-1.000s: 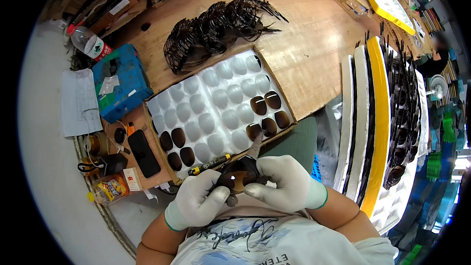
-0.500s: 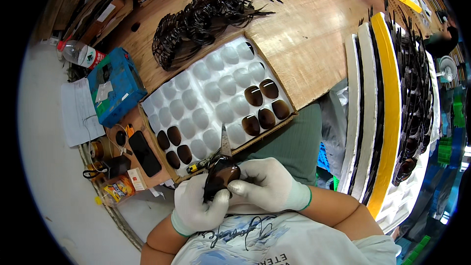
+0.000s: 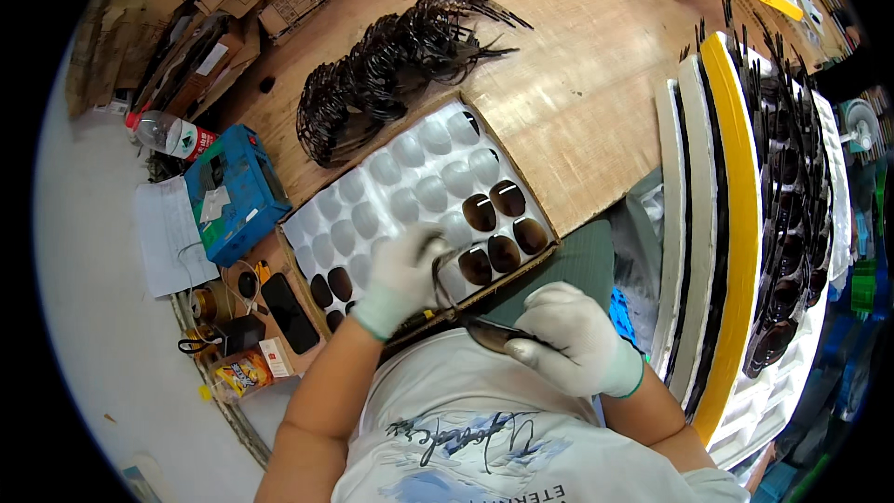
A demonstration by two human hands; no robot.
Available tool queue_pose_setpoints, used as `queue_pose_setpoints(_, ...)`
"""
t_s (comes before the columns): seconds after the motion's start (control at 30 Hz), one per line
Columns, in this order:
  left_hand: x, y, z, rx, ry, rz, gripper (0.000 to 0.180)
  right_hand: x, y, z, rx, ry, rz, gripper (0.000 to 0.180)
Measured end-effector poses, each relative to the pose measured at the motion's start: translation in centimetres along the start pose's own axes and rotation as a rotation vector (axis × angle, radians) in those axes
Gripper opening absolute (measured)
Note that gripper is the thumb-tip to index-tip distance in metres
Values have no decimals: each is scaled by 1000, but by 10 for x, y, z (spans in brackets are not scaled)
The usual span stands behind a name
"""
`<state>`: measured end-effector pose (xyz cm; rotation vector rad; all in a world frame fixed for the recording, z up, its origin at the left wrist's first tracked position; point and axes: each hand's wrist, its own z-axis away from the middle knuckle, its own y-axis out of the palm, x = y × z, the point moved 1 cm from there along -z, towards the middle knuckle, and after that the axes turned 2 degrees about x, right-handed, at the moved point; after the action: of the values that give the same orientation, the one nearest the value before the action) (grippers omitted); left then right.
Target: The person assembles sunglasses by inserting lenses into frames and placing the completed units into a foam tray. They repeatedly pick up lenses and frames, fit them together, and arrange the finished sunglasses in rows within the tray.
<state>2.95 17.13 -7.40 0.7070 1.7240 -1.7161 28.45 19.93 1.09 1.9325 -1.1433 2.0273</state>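
Observation:
My left hand (image 3: 402, 277), in a white glove, reaches over the white dimpled tray (image 3: 410, 186) and grips a thin black spectacle frame (image 3: 436, 272) above its near edge. My right hand (image 3: 570, 346), also gloved, stays close to my chest and pinches a dark brown lens (image 3: 489, 333). Several brown lenses (image 3: 498, 224) lie in the tray's near right pockets, and a few more lenses (image 3: 328, 291) sit at its near left corner. Most pockets hold nothing.
A heap of black frames (image 3: 391, 65) lies behind the tray on the wooden table. To the left are a blue box (image 3: 233, 191), a plastic bottle (image 3: 168, 135), a sheet of paper (image 3: 168, 237) and a black phone (image 3: 287, 312). Stacked white and yellow trays (image 3: 736, 224) of dark glasses stand on the right.
My hands were together at my chest around one dark piece. They have parted: the left has gone up over the tray with the frame, and the right stays back with the lens.

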Motion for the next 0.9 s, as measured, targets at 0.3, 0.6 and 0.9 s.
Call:
queue_pose_setpoints(0.3, -16, 54, -3, 368, -99, -433, 44, 9, 28, 15, -230, 130, -307, 68)
queue_pose_setpoints(0.6, -21, 1, 38, 300, -155, 518, 32, 8, 29, 11, -209, 261, -375, 33)
queue_pose_setpoints(0.9, -40, -34, 86, 5, -177, 1163, 29, 24, 56, -22, 63, 294, -365, 19)
